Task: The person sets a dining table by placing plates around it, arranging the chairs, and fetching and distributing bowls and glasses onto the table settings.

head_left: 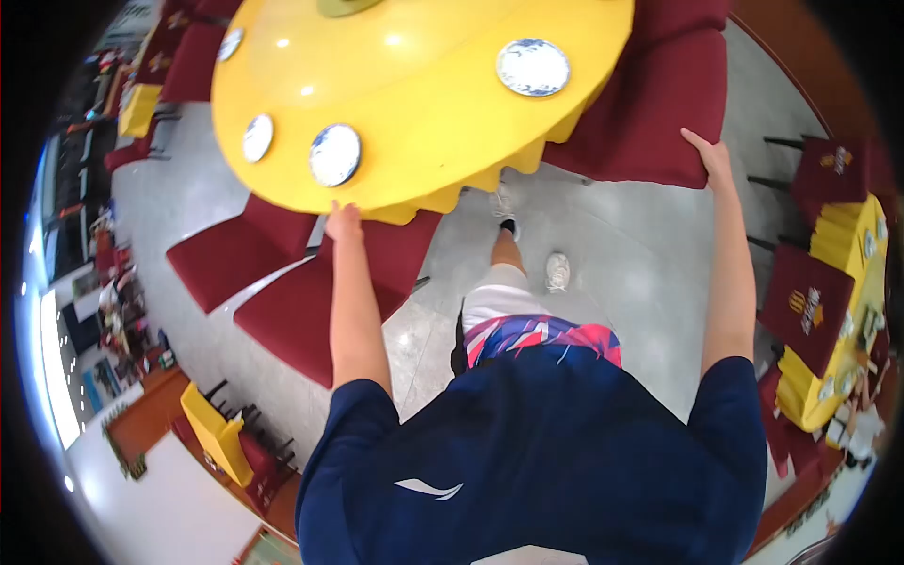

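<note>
My right hand (713,162) grips the edge of a dark red covered chair (650,122) at the right of the round table. Its thumb lies on the cover, and the other fingers are mostly hidden behind the edge. Out in front, my left hand (345,222) is at the rim of the yellow-covered table (433,151), above another red chair (306,311). Its fingertips point toward the tabletop and look slightly apart, with nothing visible in them. Whether they touch the cloth is unclear. A blue-and-white plate (335,155) lies just beyond that hand.
A further red chair (247,247) stands at the left. More plates, including one (533,67), lie along the tabletop. At the far right are chairs (805,299) beside another yellow table (838,320). Grey tiled floor (640,273) surrounds my feet.
</note>
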